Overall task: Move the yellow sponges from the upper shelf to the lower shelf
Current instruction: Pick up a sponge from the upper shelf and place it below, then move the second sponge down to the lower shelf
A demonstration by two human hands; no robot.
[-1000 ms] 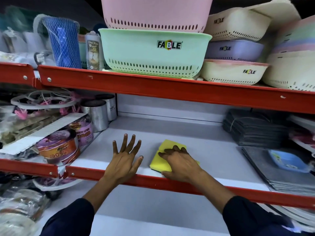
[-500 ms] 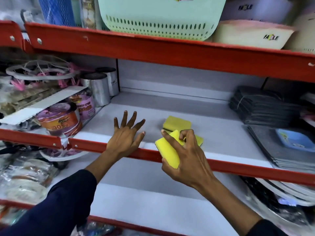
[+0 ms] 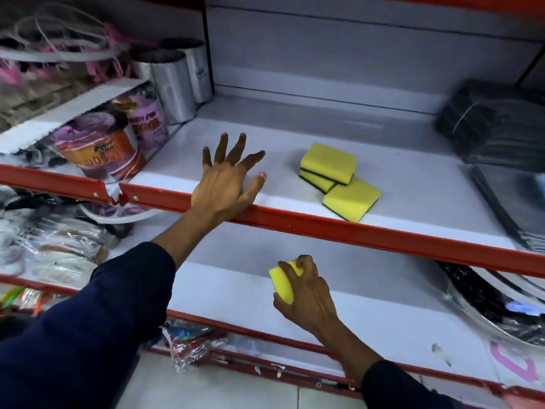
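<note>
Sponge (image 3: 282, 283) lowered to lower shelf (image 3: 236, 290), upright

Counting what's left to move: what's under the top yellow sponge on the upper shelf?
Another yellow sponge lies under the top sponge, its dark scouring side down. A third sponge sits beside them. Anything lower is covered.

The purple-and-orange round tub (image 3: 98, 156) at the left of the upper shelf reads "Super Clear" and "100%". Lettering on the purple tub behind it (image 3: 149, 122) is too blurred to read.
</note>
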